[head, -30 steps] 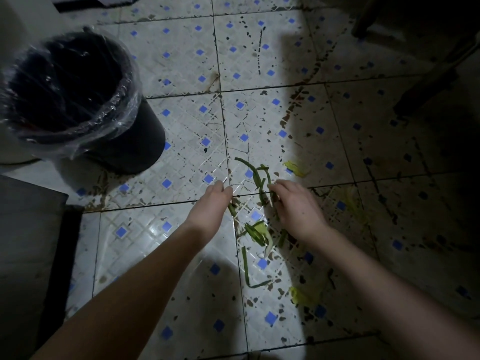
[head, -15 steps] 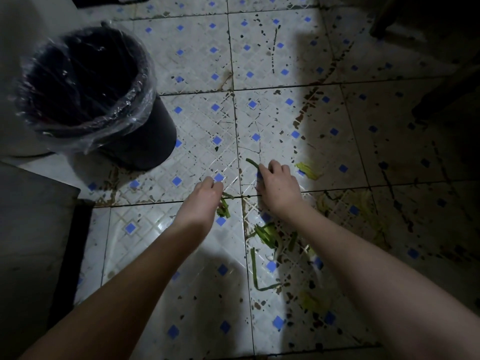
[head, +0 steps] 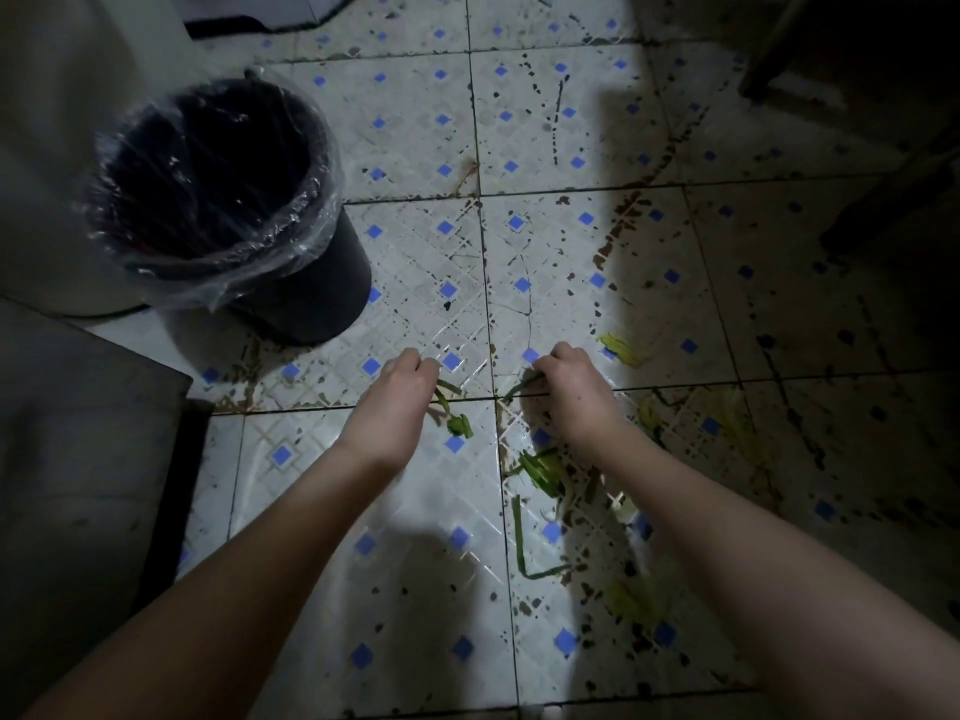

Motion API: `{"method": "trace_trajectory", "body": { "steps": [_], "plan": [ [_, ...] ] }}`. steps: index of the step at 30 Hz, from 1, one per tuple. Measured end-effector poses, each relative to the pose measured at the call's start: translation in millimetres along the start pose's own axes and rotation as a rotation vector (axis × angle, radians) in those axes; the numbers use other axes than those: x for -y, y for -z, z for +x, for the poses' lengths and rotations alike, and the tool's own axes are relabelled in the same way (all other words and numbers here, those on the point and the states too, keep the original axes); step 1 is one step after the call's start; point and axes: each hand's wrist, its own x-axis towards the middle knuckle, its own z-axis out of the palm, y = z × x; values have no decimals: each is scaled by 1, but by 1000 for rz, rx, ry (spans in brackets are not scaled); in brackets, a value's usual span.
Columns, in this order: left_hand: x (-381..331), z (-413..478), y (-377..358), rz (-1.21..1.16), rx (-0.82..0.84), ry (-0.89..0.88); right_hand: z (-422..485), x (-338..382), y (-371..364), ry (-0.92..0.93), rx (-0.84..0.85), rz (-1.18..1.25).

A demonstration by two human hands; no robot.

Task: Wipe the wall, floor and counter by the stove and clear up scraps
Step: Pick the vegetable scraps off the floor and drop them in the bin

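Head view, from my remote station. I see the left hand (head: 397,394) low over the tiled floor (head: 415,589), its fingers curled round a bunch of green scraps (head: 453,415) that hangs from the grip. The right hand (head: 571,394) sits near it, fingers pinching a green strip (head: 519,386) at the tile joint; I cannot tell whether the strip touches the floor. More green trimmings (head: 540,470) lie beside the right forearm, and a yellowish leaf piece (head: 621,349) lies just right of the right hand. A black bin (head: 311,298) with a clear liner stands upper left, apart from both hands.
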Motion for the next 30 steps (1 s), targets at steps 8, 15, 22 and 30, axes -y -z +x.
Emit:
{"method": "trace_trajectory", "body": {
  "steps": [8, 15, 22, 30],
  "plan": [
    [4, 7, 53, 43, -50, -10, 9, 27, 45, 69, -156, 20],
    [11, 13, 127, 62, -224, -68, 27, 58, 88, 125, -302, 25],
    [35, 21, 188, 91, -328, 28, 50, 100, 128, 174, -379, 110],
    [89, 26, 219, 187, -330, 127, 82, 161, 163, 260, -447, 146]
  ]
}}
